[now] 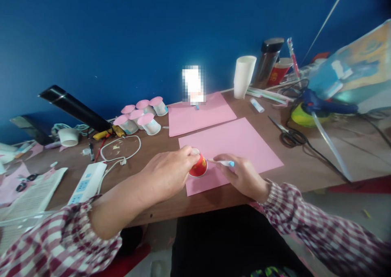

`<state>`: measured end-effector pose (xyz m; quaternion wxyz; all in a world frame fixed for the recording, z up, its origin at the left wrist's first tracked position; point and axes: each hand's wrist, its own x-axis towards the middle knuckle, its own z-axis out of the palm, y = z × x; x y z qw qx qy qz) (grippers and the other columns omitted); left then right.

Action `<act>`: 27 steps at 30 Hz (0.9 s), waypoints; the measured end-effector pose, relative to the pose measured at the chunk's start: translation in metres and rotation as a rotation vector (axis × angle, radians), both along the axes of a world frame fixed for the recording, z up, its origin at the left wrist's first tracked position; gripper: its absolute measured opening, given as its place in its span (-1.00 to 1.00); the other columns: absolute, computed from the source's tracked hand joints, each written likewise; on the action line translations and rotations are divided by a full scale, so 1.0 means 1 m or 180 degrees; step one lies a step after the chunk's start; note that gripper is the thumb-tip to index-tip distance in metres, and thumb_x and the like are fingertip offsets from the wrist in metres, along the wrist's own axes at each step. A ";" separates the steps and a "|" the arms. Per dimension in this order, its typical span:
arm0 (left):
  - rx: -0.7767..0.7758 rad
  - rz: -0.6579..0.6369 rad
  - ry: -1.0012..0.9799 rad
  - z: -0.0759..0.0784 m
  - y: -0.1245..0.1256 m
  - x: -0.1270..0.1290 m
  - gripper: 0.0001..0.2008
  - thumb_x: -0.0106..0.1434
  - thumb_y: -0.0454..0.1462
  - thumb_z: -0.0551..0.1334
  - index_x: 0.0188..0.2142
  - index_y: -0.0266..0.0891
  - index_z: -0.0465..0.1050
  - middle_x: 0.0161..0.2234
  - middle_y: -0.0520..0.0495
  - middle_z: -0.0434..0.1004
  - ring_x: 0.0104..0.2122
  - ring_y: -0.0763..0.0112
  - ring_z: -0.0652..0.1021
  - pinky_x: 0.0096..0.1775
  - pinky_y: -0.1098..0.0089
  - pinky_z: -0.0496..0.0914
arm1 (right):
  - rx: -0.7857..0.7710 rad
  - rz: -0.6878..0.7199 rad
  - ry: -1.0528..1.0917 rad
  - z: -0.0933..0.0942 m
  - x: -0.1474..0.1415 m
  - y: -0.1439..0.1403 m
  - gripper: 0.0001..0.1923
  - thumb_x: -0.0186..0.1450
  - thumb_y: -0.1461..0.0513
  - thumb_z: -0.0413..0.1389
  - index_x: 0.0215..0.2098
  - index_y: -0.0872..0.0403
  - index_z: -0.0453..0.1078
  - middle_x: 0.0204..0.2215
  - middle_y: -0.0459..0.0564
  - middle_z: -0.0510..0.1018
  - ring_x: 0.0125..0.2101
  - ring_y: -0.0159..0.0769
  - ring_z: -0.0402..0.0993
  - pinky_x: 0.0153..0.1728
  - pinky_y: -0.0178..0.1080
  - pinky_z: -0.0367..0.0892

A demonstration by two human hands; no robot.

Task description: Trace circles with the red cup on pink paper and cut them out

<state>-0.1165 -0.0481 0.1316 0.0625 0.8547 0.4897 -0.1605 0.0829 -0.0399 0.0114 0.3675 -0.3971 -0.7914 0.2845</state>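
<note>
A red paper cup (pixel 199 168) stands upside down on a pink sheet of paper (pixel 241 142) near the table's front edge. My left hand (pixel 174 169) is closed over the cup from the left, pressing it to the sheet. Its fingertips are partly hidden by the hand itself. To the right of the cup, my right hand (pixel 241 175) grips a white pen with a light blue end (pixel 226 163). The pen's tip points left, close to the cup's rim; I cannot tell whether it touches the paper.
Behind lie more pink sheets (pixel 198 120). Several small cups with pink tops (pixel 149 124) stand back left, near a power strip (pixel 88 183). Scissors (pixel 290 136), a glue gun (pixel 324 102), a glue stick (pixel 257 105) and white paper cups (pixel 244 77) are on the right.
</note>
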 end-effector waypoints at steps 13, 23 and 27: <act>-0.0091 0.0027 -0.0025 0.000 0.002 0.000 -0.65 0.16 -0.43 -0.02 -0.10 -0.09 0.30 -0.16 -0.05 0.38 -0.37 0.35 0.49 -0.48 0.39 0.24 | 0.0299 0.0100 -0.0295 -0.005 -0.003 -0.011 -0.81 0.32 0.29 -0.05 -0.13 0.08 0.33 -0.26 0.04 0.55 -0.26 -0.24 0.48 -0.19 -0.19 0.37; -0.0018 0.0019 -0.0127 -0.004 0.002 -0.002 -0.62 0.17 -0.43 -0.05 -0.07 -0.10 0.32 -0.08 -0.08 0.39 -0.26 0.29 0.50 -0.38 0.33 0.30 | 0.0902 0.0049 -0.0965 -0.009 -0.016 -0.039 -0.80 0.33 0.28 -0.07 -0.13 0.16 0.32 -0.39 0.07 0.51 -0.36 -0.20 0.42 -0.31 -0.16 0.36; -0.0044 0.0052 -0.0162 -0.003 0.001 -0.001 -0.62 0.17 -0.42 -0.04 -0.08 -0.09 0.33 -0.08 -0.07 0.40 -0.24 0.29 0.49 -0.34 0.33 0.31 | 0.1082 0.0004 -0.1164 -0.011 -0.022 -0.047 -0.80 0.33 0.29 -0.07 -0.14 0.16 0.33 -0.42 0.06 0.51 -0.39 -0.20 0.42 -0.33 -0.15 0.35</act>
